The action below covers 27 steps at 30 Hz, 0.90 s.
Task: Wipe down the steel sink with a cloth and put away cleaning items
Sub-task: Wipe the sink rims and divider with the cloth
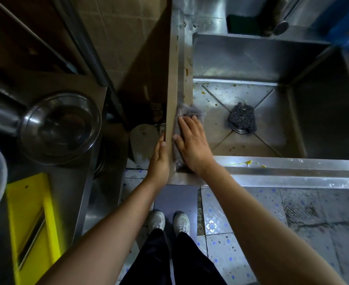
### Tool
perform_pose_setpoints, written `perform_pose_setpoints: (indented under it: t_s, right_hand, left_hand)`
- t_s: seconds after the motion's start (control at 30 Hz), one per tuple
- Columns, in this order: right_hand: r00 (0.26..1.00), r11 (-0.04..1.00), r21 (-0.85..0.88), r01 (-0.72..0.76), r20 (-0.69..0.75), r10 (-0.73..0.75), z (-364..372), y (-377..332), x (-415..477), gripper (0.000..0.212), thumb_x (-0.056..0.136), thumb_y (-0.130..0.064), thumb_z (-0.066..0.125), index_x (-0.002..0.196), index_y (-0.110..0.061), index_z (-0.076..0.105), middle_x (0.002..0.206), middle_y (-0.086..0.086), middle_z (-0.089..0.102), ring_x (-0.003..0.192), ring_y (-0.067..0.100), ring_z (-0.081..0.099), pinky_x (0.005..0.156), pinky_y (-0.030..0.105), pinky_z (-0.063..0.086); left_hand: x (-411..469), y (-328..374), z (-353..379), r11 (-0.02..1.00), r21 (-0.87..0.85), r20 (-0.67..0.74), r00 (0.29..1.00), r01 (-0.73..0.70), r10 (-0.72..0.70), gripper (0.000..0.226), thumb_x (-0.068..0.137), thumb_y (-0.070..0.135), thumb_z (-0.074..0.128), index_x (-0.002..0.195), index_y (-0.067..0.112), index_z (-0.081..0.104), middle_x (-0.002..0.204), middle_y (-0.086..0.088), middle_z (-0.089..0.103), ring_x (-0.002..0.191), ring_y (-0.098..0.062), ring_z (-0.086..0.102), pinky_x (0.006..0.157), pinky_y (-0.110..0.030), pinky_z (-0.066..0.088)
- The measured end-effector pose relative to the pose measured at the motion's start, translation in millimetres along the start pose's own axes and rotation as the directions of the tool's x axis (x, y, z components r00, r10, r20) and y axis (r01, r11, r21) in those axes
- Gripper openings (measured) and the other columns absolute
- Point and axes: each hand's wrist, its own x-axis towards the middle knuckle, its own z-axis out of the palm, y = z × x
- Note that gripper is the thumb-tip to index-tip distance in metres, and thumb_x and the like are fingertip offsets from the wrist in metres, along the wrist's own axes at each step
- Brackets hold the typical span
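The steel sink (249,58) fills the upper right, its floor speckled with food bits. A grey cloth (190,113) lies on the sink's left rim at the near corner. My right hand (192,145) presses flat on the cloth, fingers spread. My left hand (159,159) rests against the outer side of that rim, fingers straight and together, holding nothing. A dark steel-wool scrubber (242,116) sits on the drain in the middle of the basin. Yellow residue (245,162) marks the front rim.
A steel bowl (61,126) and a yellow slicer (33,219) lie on the counter at the left. A green sponge (243,23) and a tap (280,27) are behind the sink, a blue package (348,27) at the far right. My feet stand on tiled floor (293,212).
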Motion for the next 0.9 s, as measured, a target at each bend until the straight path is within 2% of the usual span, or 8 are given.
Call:
perform_pose_setpoints:
  t_s: [0.07, 0.27, 0.33, 0.43, 0.53, 0.6, 0.77, 0.9]
  right_hand:
    - [1.000, 1.000, 0.003, -0.018, 0.007, 0.018, 4, -5, -15, 0.056, 0.099, -0.032, 0.039, 0.148, -0.011, 0.021, 0.155, 0.008, 0.021, 0.145, 0.024, 0.003, 0.116, 0.032, 0.000]
    - [0.999, 0.998, -0.035, -0.043, -0.016, 0.042, 10, -10, -10, 0.056, 0.100, -0.032, 0.034, 0.149, -0.012, 0.016, 0.156, 0.008, 0.017, 0.145, 0.024, 0.001, 0.117, 0.034, 0.001]
    - [0.999, 0.998, -0.047, -0.050, -0.024, 0.049, 11, -8, -1, 0.056, 0.100, -0.032, 0.033, 0.149, -0.013, 0.014, 0.156, 0.008, 0.016, 0.145, 0.024, 0.000, 0.117, 0.034, 0.000]
    - [0.997, 0.998, -0.032, -0.062, -0.047, 0.060, 11, -5, 15, 0.055, 0.100, -0.033, 0.032, 0.149, -0.014, 0.015, 0.157, 0.007, 0.016, 0.145, 0.025, -0.001, 0.116, 0.033, -0.002]
    - [0.995, 0.997, 0.009, -0.076, -0.067, 0.077, 9, -3, 30, 0.055, 0.100, -0.034, 0.032, 0.149, -0.012, 0.017, 0.156, 0.008, 0.017, 0.145, 0.026, -0.002, 0.115, 0.030, -0.005]
    - [0.993, 0.996, 0.022, -0.084, -0.080, 0.085, 6, -4, 36, 0.055, 0.101, -0.033, 0.032, 0.148, -0.010, 0.018, 0.156, 0.011, 0.018, 0.145, 0.027, -0.001, 0.115, 0.030, -0.006]
    - [0.991, 0.997, 0.013, -0.080, -0.110, 0.081, 5, -12, 22, 0.052, 0.100, -0.027, 0.036, 0.146, -0.004, 0.024, 0.153, 0.015, 0.025, 0.144, 0.030, 0.006, 0.115, 0.029, -0.006]
    - [0.993, 0.998, 0.010, -0.063, -0.097, 0.063, 8, -14, 1, 0.050, 0.100, -0.024, 0.038, 0.145, -0.006, 0.027, 0.153, 0.013, 0.027, 0.144, 0.030, 0.009, 0.115, 0.028, -0.003]
  left_hand:
    - [1, -4, -1, 1.000, 0.004, 0.014, 1.000, 0.000, 0.000, 0.040, 0.101, 0.030, 0.025, 0.139, 0.027, 0.036, 0.134, 0.007, 0.046, 0.123, -0.005, 0.042, 0.100, -0.019, 0.033]
    - [2, -5, -2, 0.999, -0.053, 0.046, 0.999, -0.010, 0.013, 0.033, 0.100, 0.028, 0.027, 0.129, 0.038, 0.038, 0.130, 0.014, 0.047, 0.123, -0.001, 0.044, 0.102, -0.018, 0.034]
    - [3, -3, 0, 0.997, -0.080, 0.026, 1.000, -0.009, 0.011, 0.034, 0.101, 0.024, 0.026, 0.131, 0.034, 0.037, 0.131, 0.013, 0.046, 0.124, -0.003, 0.042, 0.103, -0.018, 0.033]
    - [3, -2, 1, 0.998, -0.058, 0.006, 1.000, -0.006, 0.006, 0.039, 0.101, 0.022, 0.026, 0.138, 0.021, 0.035, 0.141, 0.000, 0.042, 0.128, -0.009, 0.038, 0.106, -0.022, 0.029]
    - [2, -1, 1, 1.000, 0.027, -0.022, 1.000, -0.012, 0.013, 0.041, 0.101, 0.023, 0.027, 0.141, 0.018, 0.033, 0.144, -0.001, 0.038, 0.123, -0.002, 0.033, 0.091, -0.002, 0.026]
    - [1, 0, 2, 0.998, 0.069, -0.029, 1.000, 0.005, -0.003, 0.042, 0.101, 0.025, 0.026, 0.142, 0.018, 0.031, 0.143, -0.001, 0.038, 0.118, -0.001, 0.031, 0.082, 0.002, 0.024]
    - [2, 8, 0, 0.988, 0.148, -0.007, 0.999, 0.037, -0.036, 0.042, 0.101, 0.026, 0.022, 0.142, 0.021, 0.029, 0.145, -0.004, 0.038, 0.130, -0.017, 0.035, 0.090, -0.012, 0.025]
    - [3, 12, -4, 0.984, 0.176, 0.058, 0.998, 0.018, -0.029, 0.042, 0.101, 0.025, 0.022, 0.142, 0.017, 0.028, 0.143, -0.008, 0.040, 0.129, -0.021, 0.039, 0.100, -0.023, 0.031]
